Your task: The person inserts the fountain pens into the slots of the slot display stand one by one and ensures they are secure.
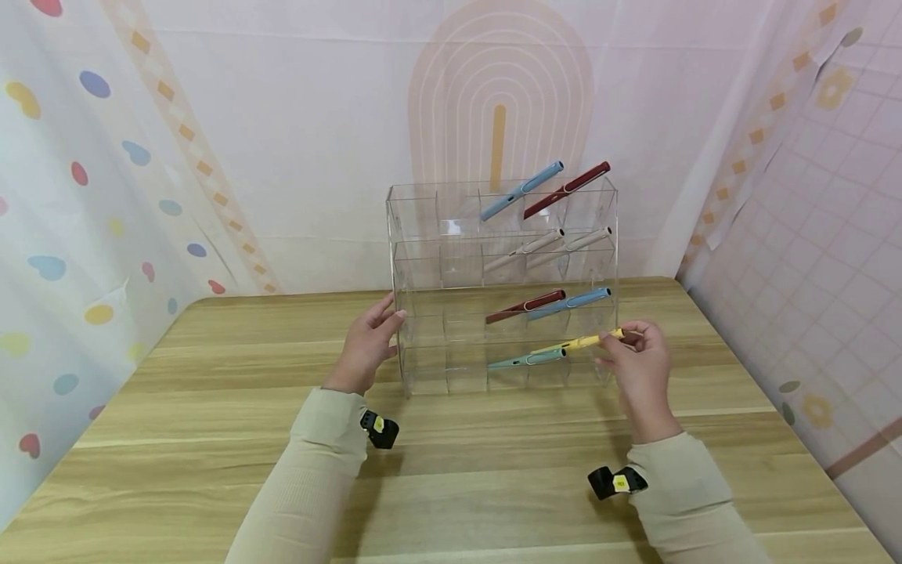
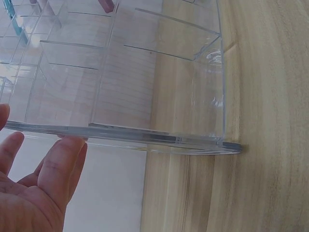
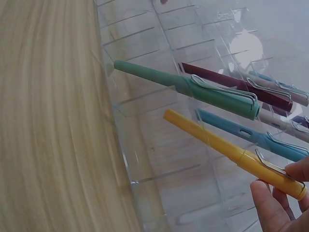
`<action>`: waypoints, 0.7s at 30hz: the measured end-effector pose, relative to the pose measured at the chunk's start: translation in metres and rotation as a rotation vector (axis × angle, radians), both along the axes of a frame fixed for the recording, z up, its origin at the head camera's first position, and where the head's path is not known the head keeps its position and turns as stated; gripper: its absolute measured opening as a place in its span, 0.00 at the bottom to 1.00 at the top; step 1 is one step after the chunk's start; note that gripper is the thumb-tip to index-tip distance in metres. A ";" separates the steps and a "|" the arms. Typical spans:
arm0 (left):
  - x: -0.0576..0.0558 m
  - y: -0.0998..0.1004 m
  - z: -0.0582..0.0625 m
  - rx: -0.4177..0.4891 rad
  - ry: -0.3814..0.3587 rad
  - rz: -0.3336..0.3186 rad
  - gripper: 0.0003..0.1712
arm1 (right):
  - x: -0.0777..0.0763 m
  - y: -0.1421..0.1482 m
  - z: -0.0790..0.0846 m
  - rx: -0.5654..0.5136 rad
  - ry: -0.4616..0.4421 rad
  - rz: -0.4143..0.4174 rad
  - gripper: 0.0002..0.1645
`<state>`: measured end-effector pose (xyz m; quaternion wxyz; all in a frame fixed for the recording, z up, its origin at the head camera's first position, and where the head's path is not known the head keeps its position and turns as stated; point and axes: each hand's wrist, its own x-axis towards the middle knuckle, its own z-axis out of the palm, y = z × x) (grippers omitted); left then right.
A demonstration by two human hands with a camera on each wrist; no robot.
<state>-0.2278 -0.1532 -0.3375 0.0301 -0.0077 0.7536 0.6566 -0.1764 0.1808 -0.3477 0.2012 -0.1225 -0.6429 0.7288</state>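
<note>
A clear acrylic pen rack (image 1: 465, 341) with stepped rows of compartments stands on the wooden table. On its left side, my left hand (image 1: 366, 345) touches the panel with fairly straight fingers, the thumb by the front edge. My right hand (image 1: 643, 368) pinches a yellow pen (image 3: 227, 150) near its capped end, between thumb and fingers. This pen slants over the lowest row at the right, its other end toward the rack. Just left of it, a green pen (image 3: 169, 82) leans in the same row. Above, a dark red pen (image 1: 524, 306) and a blue pen (image 1: 571, 302) share a row.
Higher up are two pale pens, a whitish pen (image 1: 524, 251) and another pale pen (image 1: 578, 247). A light blue pen (image 1: 521, 191) and a dark red pen (image 1: 567, 189) lean in the top row. A patterned curtain (image 1: 317, 157) hangs behind the table (image 1: 479, 486).
</note>
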 end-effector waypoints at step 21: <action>0.002 0.000 0.002 -0.003 0.011 -0.003 0.31 | 0.002 -0.012 -0.016 -0.010 -0.038 0.031 0.13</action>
